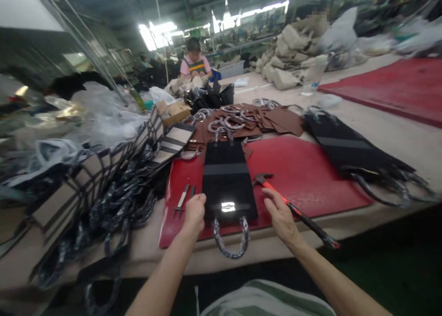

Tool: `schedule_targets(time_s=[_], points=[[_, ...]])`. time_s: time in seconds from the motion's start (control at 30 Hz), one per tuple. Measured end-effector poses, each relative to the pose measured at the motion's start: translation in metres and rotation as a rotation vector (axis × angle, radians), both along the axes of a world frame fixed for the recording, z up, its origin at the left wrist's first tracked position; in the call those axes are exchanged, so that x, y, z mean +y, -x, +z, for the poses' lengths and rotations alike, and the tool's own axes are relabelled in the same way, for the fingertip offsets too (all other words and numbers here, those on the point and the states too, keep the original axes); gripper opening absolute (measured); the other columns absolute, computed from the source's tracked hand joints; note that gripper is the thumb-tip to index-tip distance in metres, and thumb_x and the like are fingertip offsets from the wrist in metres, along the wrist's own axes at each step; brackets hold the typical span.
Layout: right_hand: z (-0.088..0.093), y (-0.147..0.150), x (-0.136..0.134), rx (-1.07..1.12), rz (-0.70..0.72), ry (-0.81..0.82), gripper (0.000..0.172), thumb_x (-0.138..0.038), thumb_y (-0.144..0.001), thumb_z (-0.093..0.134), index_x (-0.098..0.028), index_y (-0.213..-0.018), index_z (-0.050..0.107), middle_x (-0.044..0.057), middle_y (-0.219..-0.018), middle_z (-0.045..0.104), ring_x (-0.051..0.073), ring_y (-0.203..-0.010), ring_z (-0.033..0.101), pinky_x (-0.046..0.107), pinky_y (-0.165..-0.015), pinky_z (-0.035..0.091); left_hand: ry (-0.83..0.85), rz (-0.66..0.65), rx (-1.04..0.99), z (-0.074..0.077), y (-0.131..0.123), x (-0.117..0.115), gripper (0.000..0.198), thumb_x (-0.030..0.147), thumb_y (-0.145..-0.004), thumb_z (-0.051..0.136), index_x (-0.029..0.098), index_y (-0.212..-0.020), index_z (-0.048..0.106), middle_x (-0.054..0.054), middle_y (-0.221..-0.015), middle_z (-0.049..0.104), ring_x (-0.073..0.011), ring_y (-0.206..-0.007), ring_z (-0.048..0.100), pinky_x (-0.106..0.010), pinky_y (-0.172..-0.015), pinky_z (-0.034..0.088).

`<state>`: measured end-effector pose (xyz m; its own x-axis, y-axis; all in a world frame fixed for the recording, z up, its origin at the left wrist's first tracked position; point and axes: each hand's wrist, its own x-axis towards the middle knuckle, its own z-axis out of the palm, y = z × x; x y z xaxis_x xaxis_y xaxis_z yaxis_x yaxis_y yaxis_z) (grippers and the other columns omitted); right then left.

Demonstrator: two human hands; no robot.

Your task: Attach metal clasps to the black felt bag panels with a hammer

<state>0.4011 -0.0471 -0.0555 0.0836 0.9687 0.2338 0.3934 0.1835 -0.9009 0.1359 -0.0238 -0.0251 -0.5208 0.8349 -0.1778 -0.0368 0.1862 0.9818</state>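
A black flat bag (226, 182) with a grey band, a shiny metal clasp and a wrapped handle lies on a red mat (311, 173) in front of me. My left hand (194, 213) is closed in a loose fist against the bag's left edge; what it pinches, if anything, is hidden. My right hand (281, 214) rests at the bag's right side, fingers curled over the handle of a hammer (293, 207) with a red and black grip whose head lies on the mat. A metal pronged tool (181, 201) lies left of my left hand.
A heap of striped bags with wrapped handles (103, 187) fills the left. Brown leather pieces with handles (241, 120) lie beyond the mat, black bags (352, 152) at right. A second red mat (390, 90) lies far right. Another person (194, 60) sits at the far end.
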Motion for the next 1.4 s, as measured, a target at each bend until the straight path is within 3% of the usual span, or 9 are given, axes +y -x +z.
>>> schedule_targets(time_s=[0.1,0.2,0.33,0.47,0.7,0.8,1.03,1.2,1.4], points=[[-0.002,-0.008,-0.007,-0.076,0.098,-0.070,0.033,-0.036,-0.094,0.048,-0.019,-0.120,0.059,0.012,-0.126,0.063,0.027,-0.120,0.057,0.047,-0.104,0.045,0.070,-0.023,0.105,-0.029,-0.028,-0.020,0.012,0.028,-0.066,0.066,0.016,-0.068,0.067,0.002,-0.058,0.058,-0.0183,-0.067,0.058,-0.035,-0.078,0.047],[-0.002,-0.010,-0.006,-0.284,0.185,-0.184,0.032,-0.028,-0.092,0.050,-0.017,-0.122,0.059,0.014,-0.126,0.061,0.028,-0.119,0.056,0.047,-0.102,0.045,0.088,0.001,0.181,-0.037,-0.032,-0.028,0.019,0.029,-0.075,0.059,0.016,-0.084,0.070,-0.002,-0.075,0.069,-0.0193,-0.077,0.063,-0.034,-0.081,0.048],[0.010,-0.020,0.007,-0.679,0.082,-0.290,0.030,-0.018,-0.094,0.042,-0.015,-0.118,0.061,0.016,-0.128,0.058,0.030,-0.118,0.052,0.046,-0.099,0.042,0.105,0.049,0.259,-0.037,-0.031,-0.030,0.023,0.028,-0.081,0.056,0.015,-0.093,0.070,-0.006,-0.085,0.072,-0.0209,-0.084,0.067,-0.035,-0.084,0.050],[0.021,-0.043,0.023,-0.999,-0.076,-0.085,0.026,-0.028,-0.094,0.048,-0.014,-0.109,0.063,0.018,-0.111,0.061,0.031,-0.098,0.054,0.040,-0.075,0.042,0.114,0.081,0.325,-0.036,-0.039,-0.030,0.023,0.026,-0.083,0.058,0.013,-0.099,0.068,-0.010,-0.095,0.072,-0.0225,-0.091,0.068,-0.038,-0.091,0.050],[0.022,-0.066,0.037,-1.039,-0.244,0.075,0.027,-0.027,-0.092,0.048,-0.014,-0.112,0.061,0.016,-0.099,0.059,0.027,-0.084,0.054,0.034,-0.062,0.035,0.020,-0.062,0.569,-0.021,-0.049,-0.038,0.030,0.020,-0.083,0.059,0.014,-0.112,0.062,-0.013,-0.104,0.070,-0.0240,-0.097,0.068,-0.039,-0.091,0.052],[0.023,-0.058,0.027,-0.970,-0.229,-0.050,0.034,-0.026,-0.090,0.053,-0.012,-0.120,0.059,0.018,-0.116,0.059,0.032,-0.099,0.053,0.040,-0.074,0.041,-0.057,-0.185,0.790,-0.016,-0.037,-0.047,0.031,0.022,-0.086,0.055,0.015,-0.116,0.062,-0.013,-0.108,0.069,-0.0255,-0.098,0.066,-0.042,-0.091,0.052],[0.020,-0.013,-0.007,-0.648,0.284,-0.182,0.031,-0.029,-0.089,0.059,-0.018,-0.118,0.063,0.012,-0.125,0.059,0.028,-0.113,0.052,0.043,-0.096,0.040,-0.170,-0.288,0.943,-0.014,-0.007,-0.067,0.019,0.020,-0.090,0.048,0.018,-0.093,0.067,-0.010,-0.103,0.069,-0.0237,-0.099,0.064,-0.039,-0.093,0.050],[0.016,0.008,-0.012,-0.687,0.321,-0.177,0.051,-0.042,-0.080,0.070,-0.015,-0.122,0.061,0.017,-0.134,0.053,0.034,-0.123,0.046,0.050,-0.102,0.036,-0.100,-0.161,1.009,-0.007,0.018,-0.070,0.020,0.022,-0.090,0.048,0.019,-0.091,0.067,-0.009,-0.092,0.068,-0.0237,-0.090,0.064,-0.036,-0.086,0.049],[0.005,0.009,-0.006,-0.746,0.303,-0.212,0.053,-0.044,-0.080,0.069,-0.017,-0.126,0.059,0.016,-0.139,0.051,0.036,-0.127,0.044,0.052,-0.102,0.037,0.166,0.023,1.087,0.009,0.094,-0.054,0.021,0.027,-0.086,0.051,0.019,-0.089,0.071,-0.010,-0.092,0.070,-0.0251,-0.085,0.065,-0.035,-0.081,0.048]])
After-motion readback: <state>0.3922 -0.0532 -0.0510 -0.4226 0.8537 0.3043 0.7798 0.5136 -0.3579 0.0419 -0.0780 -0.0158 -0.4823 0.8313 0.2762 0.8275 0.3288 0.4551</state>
